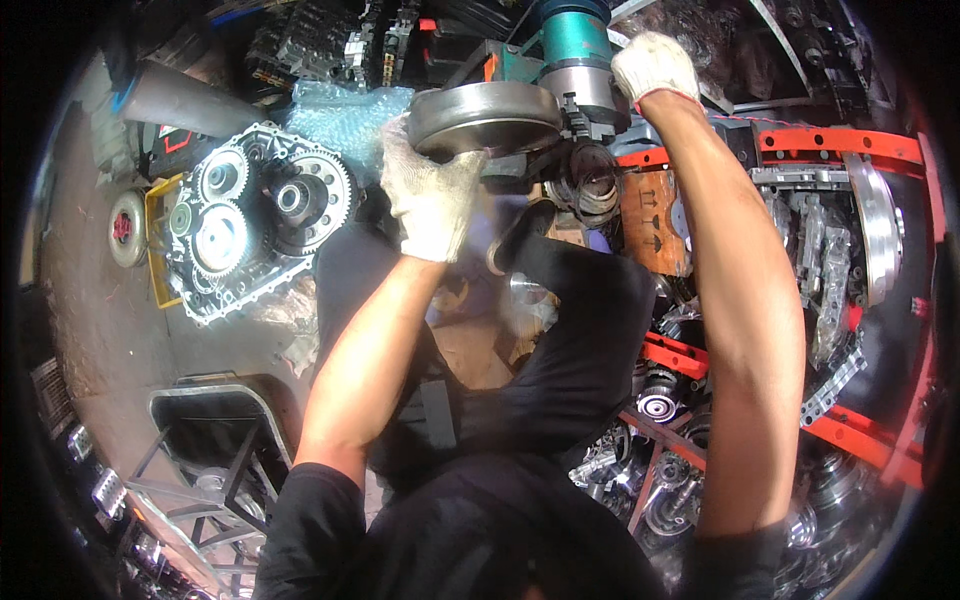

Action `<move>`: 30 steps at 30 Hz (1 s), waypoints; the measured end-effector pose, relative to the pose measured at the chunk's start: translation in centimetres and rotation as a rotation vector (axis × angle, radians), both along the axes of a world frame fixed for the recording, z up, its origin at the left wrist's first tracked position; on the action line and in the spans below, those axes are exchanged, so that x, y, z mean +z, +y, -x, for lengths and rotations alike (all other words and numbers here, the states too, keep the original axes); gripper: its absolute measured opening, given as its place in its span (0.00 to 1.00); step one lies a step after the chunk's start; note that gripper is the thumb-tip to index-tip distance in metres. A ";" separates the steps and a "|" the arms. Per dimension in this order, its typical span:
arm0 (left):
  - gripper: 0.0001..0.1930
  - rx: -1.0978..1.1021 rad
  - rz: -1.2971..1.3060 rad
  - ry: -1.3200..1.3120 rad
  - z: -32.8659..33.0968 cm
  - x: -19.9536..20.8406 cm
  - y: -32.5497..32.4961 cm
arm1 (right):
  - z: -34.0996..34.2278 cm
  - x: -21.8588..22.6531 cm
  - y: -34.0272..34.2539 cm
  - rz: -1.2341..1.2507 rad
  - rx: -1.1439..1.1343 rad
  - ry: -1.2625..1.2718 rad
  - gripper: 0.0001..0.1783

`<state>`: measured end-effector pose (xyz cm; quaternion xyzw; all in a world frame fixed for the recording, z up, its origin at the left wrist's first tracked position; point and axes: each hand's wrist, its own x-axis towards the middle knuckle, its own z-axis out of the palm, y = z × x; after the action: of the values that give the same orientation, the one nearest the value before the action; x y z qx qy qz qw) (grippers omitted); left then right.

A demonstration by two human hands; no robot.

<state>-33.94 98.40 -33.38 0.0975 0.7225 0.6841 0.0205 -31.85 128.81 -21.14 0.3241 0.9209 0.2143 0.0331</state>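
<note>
Workshop floor: gloved left hand (432, 196) grips grey metal disc (484, 115) beside bubble wrap (345, 115).

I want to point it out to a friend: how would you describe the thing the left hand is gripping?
Start at the teal cylinder at top centre. Just left of it and lower is a flat, round, grey metal disc, with the gloved left hand on its near edge. Unlike the gear case on the floor to the left, it is smooth, with no teeth showing.
</note>
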 end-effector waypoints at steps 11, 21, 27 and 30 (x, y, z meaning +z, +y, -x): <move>0.35 0.004 -0.029 -0.095 0.0 1.2 -0.5 | -5.9 7.1 -2.0 0.499 0.514 -0.090 0.28; 0.36 0.010 0.044 -0.111 -0.2 1.1 -0.2 | -4.1 4.8 -0.8 -0.061 0.903 -0.197 0.13; 0.38 0.034 0.081 -0.084 -0.2 1.1 -0.1 | -3.1 1.6 0.9 0.039 1.041 0.097 0.03; 0.37 0.044 0.089 -0.097 -0.3 1.1 0.1 | -3.0 1.3 1.5 0.053 1.006 0.094 0.04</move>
<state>-33.64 98.53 -32.33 0.0474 0.7523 0.6556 0.0450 -28.88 130.35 -19.87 -0.1515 0.9686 0.1655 -0.1075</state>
